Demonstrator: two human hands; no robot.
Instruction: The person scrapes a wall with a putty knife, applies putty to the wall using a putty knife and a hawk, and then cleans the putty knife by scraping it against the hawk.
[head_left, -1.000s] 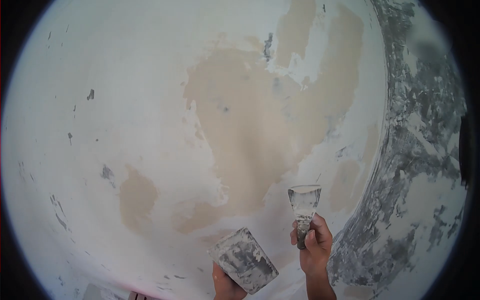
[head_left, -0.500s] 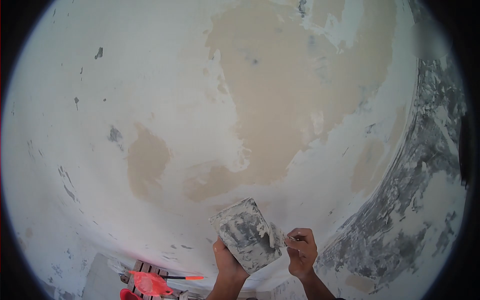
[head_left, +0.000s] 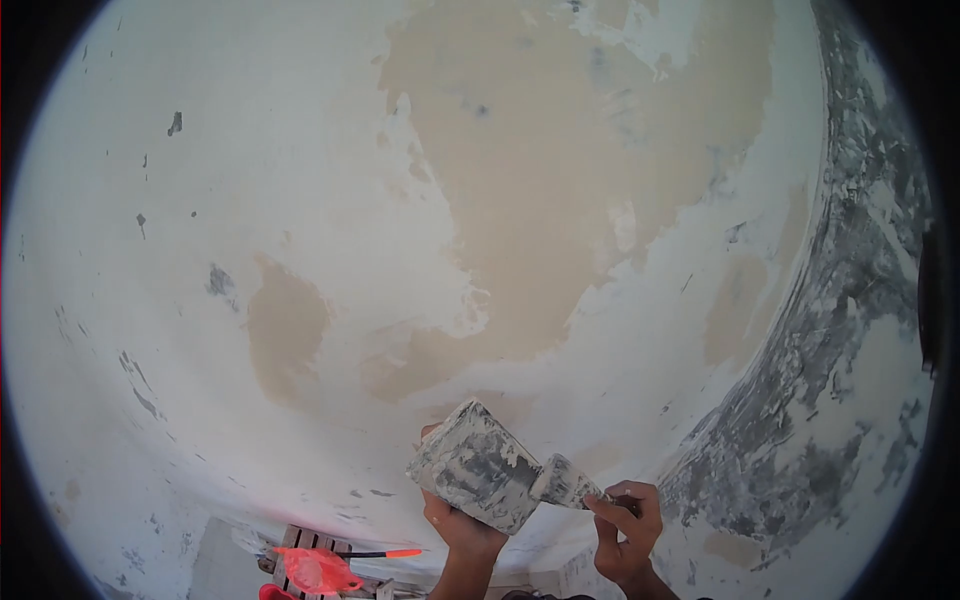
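Note:
My left hand (head_left: 465, 522) is wrapped round a plastering trowel (head_left: 474, 468) from below, its flat rectangular face turned up and its grip hidden. Grey and white plaster is smeared over that face, with a whitish ridge near the right side. My right hand (head_left: 628, 530) pinches the narrow end of a small putty knife (head_left: 562, 483) between thumb and fingers. The knife's blade, coated in plaster, has its wide edge right at the trowel's right edge. Both tools are held low in front of the wall (head_left: 340, 180).
Beige damp-looking patches (head_left: 520, 230) mark the white wall, and a rough grey strip (head_left: 790, 470) runs down the right. At lower left, a slatted wooden piece (head_left: 300, 540) carries a red plastic bag (head_left: 320, 572). Beside it lies a tool with a black and orange handle (head_left: 390, 553).
The trowel has turned and shifted slightly left. My right hand has moved right and down, drawing the knife out to the trowel's edge with more of its blade showing. The camera view has shifted too.

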